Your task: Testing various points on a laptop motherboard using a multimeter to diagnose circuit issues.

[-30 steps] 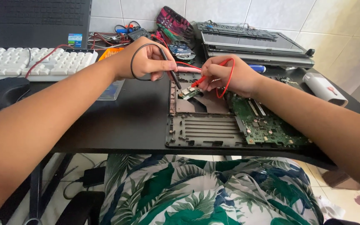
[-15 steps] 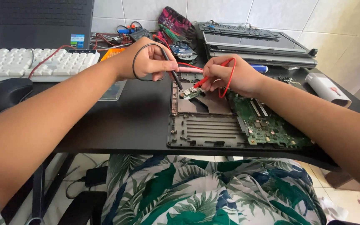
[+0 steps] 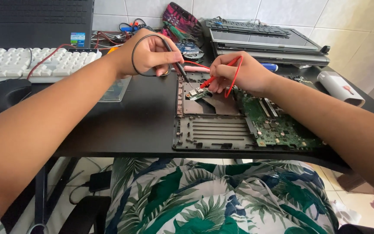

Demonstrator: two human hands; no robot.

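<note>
Below both hands, a small circuit board [image 3: 197, 92] is being probed inside the opened laptop base [image 3: 221, 125] on the table [image 3: 122, 125]: a black probe [image 3: 179, 69] is being pinched by the closed left hand [image 3: 150, 54], a red probe [image 3: 211, 80] by the closed right hand [image 3: 239, 73].

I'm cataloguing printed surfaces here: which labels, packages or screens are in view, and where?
Sticker label: small blue-and-white rectangle, low on the black panel behind the white keyboard.
Laptop screen: dark, unlit, lying flat at the desk's back right.
White wrapped roll: far right, red mark.
</note>
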